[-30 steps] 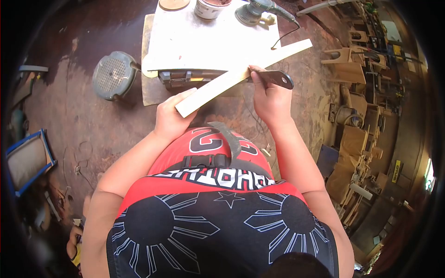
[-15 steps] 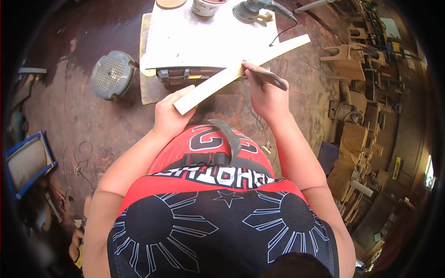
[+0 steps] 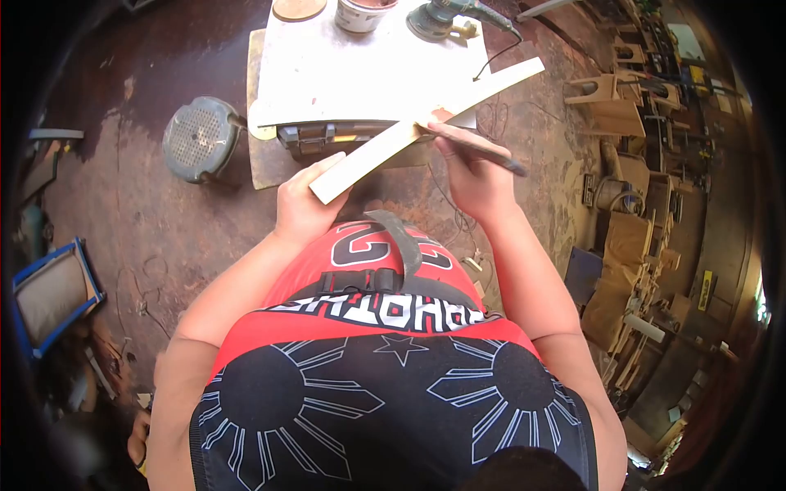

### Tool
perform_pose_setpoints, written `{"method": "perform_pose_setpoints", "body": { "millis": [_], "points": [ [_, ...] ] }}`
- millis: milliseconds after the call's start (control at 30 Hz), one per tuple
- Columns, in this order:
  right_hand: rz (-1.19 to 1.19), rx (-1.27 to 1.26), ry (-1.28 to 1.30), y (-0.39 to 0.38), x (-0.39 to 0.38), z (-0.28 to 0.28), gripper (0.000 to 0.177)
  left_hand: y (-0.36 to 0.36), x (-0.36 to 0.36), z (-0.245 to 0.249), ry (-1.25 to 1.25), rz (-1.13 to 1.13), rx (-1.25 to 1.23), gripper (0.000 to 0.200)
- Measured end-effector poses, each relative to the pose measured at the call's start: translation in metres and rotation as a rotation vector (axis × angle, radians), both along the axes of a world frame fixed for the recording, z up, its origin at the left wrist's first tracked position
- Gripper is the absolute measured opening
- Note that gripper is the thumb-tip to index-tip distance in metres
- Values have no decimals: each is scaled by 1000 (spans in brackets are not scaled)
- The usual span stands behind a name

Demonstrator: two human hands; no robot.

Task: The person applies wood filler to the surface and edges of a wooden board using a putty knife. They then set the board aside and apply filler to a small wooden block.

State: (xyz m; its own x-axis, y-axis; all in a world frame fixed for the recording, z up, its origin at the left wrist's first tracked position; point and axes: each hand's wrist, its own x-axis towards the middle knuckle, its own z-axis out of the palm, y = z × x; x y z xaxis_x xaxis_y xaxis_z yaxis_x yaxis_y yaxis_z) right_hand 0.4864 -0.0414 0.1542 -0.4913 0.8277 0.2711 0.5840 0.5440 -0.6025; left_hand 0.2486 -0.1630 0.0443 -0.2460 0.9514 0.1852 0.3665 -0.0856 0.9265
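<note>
A long pale wooden strip (image 3: 368,160) slants across my front, its far part over the edge of the white table top (image 3: 327,90). My left hand (image 3: 307,196) is closed around the near end of the strip, thumb along its side. In my right hand (image 3: 481,184) is a flat, dark putty knife (image 3: 483,150), its handle end pointing toward the lower right. The knife's front end meets the strip near its middle, where a small reddish-brown patch (image 3: 442,113) shows. My right fingers are partly hidden beneath the knife.
On the table are a tub of reddish-brown paste (image 3: 358,16), a round wooden disc (image 3: 300,8) and a corded sander (image 3: 434,20). A grey stool (image 3: 199,139) stands left of the table. Wooden pieces (image 3: 606,102) and offcuts line the right side. A blue-framed panel (image 3: 57,295) lies at left.
My right hand has turned the putty knife flatter, its handle end swinging right and down. A reddish-brown patch now shows beyond its front end. My left hand and the strip have barely shifted.
</note>
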Motion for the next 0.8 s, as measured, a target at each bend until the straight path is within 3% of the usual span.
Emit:
{"method": "perform_pose_setpoints", "body": {
  "millis": [67, 167, 200, 300, 400, 467, 500, 533, 633, 800],
  "points": [
    [-23, -44, 106, 13, 10, 1, 28, 1, -1, 1, -15, 4, 2, 45],
    [-88, 35, 15, 24, 10, 19, 24, 0, -3, 4, -23, -4, -18, 45],
    [-78, -4, -134, 23, 6, 25, 25, 0, -3, 2, -3, -5, -4, 45],
    [-37, 142, -129, 7, -1, -4, 20, 0, -2, 1, 7, -2, -6, 44],
    [-138, -154, -9, 1, -7, 13, 21, -1, 0, 1, -3, -8, -19, 44],
    [-416, -393, -265, 16, -4, 36, 43, -2, -1, 1, -6, -15, -23, 44],
    [-420, -185, -170, 31, 4, 33, 53, -2, -2, 2, -10, -16, -26, 44],
    [-556, -392, 139, 47, 10, 29, 55, 0, -3, 3, -15, -15, -28, 44],
    [-639, -571, 321, 94, 38, 5, 46, -1, -2, -2, -12, -24, -30, 45],
    [-571, -519, 34, 56, 13, -1, 43, -2, -1, 1, -12, -9, -9, 45]
  ]
}}
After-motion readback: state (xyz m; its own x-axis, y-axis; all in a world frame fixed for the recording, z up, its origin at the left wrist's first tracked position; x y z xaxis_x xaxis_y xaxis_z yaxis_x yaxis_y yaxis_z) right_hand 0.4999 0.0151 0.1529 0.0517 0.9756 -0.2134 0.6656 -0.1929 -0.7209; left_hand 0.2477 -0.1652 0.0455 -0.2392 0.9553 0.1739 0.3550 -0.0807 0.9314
